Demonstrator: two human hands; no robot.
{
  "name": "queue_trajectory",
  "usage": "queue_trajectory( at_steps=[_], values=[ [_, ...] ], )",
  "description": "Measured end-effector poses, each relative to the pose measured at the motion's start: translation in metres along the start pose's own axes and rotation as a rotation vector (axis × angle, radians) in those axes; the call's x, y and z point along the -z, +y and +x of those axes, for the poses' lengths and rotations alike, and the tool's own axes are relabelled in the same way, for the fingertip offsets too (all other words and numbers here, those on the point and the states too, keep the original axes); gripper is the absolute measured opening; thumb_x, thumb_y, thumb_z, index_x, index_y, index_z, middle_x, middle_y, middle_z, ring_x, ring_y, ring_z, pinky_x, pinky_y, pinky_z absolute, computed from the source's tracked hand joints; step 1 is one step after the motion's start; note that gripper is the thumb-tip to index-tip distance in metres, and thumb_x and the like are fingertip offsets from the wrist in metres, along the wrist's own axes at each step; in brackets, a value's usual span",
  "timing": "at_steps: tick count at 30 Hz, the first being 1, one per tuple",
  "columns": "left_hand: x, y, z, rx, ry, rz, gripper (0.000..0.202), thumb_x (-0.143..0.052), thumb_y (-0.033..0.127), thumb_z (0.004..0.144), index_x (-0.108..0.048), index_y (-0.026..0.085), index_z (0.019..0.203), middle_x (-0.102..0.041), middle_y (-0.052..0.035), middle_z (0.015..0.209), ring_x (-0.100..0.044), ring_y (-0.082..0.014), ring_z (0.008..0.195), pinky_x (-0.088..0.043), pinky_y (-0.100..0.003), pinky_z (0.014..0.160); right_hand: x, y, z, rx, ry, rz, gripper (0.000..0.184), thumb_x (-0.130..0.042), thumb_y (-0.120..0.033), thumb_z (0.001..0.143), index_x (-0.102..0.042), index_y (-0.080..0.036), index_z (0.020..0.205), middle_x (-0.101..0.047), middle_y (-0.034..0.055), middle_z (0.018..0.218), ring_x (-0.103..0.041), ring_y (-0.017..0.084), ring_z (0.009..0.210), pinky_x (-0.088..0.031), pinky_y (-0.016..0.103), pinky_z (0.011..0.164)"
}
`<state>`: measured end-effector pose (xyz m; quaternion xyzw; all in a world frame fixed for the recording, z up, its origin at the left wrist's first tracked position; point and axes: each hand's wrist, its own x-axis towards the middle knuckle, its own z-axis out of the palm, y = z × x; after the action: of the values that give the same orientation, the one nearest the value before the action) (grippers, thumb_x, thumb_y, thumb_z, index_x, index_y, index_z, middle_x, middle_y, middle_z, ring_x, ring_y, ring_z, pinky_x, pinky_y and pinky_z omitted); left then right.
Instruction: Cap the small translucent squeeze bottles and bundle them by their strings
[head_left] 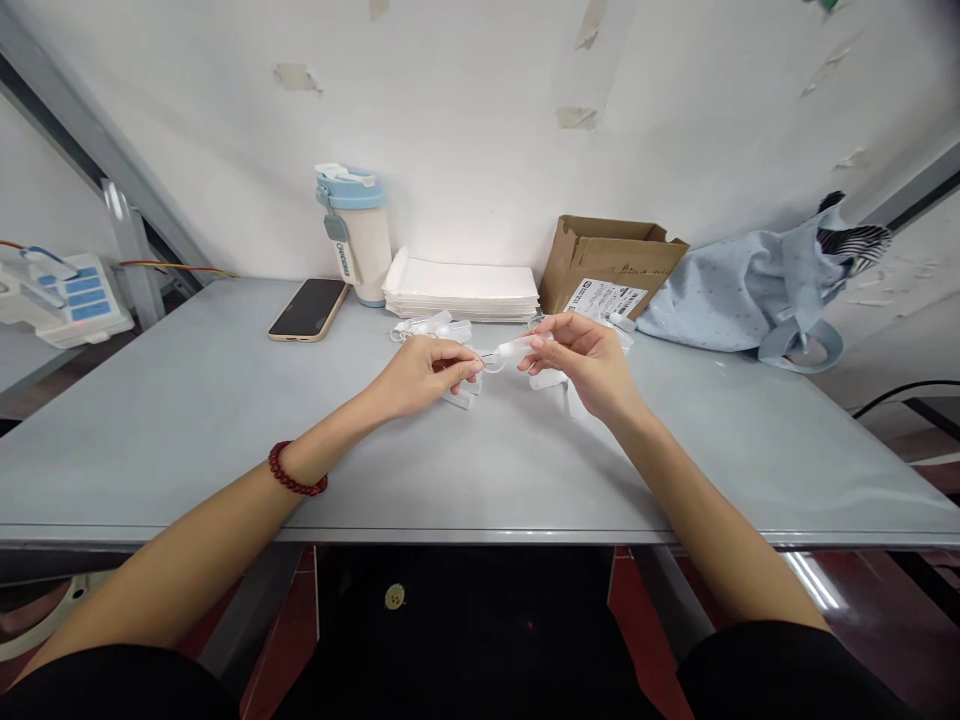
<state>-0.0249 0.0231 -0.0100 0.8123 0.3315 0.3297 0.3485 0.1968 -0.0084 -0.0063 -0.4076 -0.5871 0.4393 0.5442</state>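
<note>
Between my hands, above the grey table [480, 480], is a small white translucent tube [514, 348] with a thin loop at its left end. My right hand [589, 362] grips the tube's body between thumb and fingers. With thumb and fingertips pinched together, my left hand [429, 375] holds the thin cord loop [491, 366] at that end. Similar white pieces [431, 327] lie behind my left hand, and a few more [547, 379] lie under and beyond my right hand. My fingers partly hide them.
Along the wall stand a cream tumbler with a blue lid [360, 235], a stack of white envelopes or boxes [461, 288] and an open cardboard box [615, 262]. A phone [309, 309] lies at left, a light blue cloth bag [727, 285] at right.
</note>
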Motion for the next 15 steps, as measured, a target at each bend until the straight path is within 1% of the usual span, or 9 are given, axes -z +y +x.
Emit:
queue_trajectory(
  at_steps=[6,15],
  values=[
    [-0.0013,0.002,-0.0003,-0.007,-0.004,0.004,0.022,-0.058,0.027,0.084,-0.068,0.014,0.069,-0.062,0.0006,0.058,-0.055,-0.0095,0.053,-0.041,-0.02,0.05,-0.0026,-0.0011,-0.0007,-0.033,-0.008,-0.007,0.031,-0.079,-0.041,0.069,-0.064,-0.018,0.084,-0.07,0.0013,0.077,-0.07,0.015,0.065,-0.058,0.03,0.064],
    [-0.0018,-0.0003,-0.001,-0.005,-0.002,-0.004,0.021,-0.058,0.026,0.084,-0.068,0.015,0.069,-0.062,0.0008,0.059,-0.054,-0.0092,0.054,-0.041,-0.019,0.051,-0.0035,-0.0016,-0.001,-0.021,-0.017,-0.016,0.031,-0.079,-0.041,0.069,-0.063,-0.018,0.083,-0.07,0.0014,0.076,-0.07,0.016,0.065,-0.058,0.03,0.063]
  ],
)
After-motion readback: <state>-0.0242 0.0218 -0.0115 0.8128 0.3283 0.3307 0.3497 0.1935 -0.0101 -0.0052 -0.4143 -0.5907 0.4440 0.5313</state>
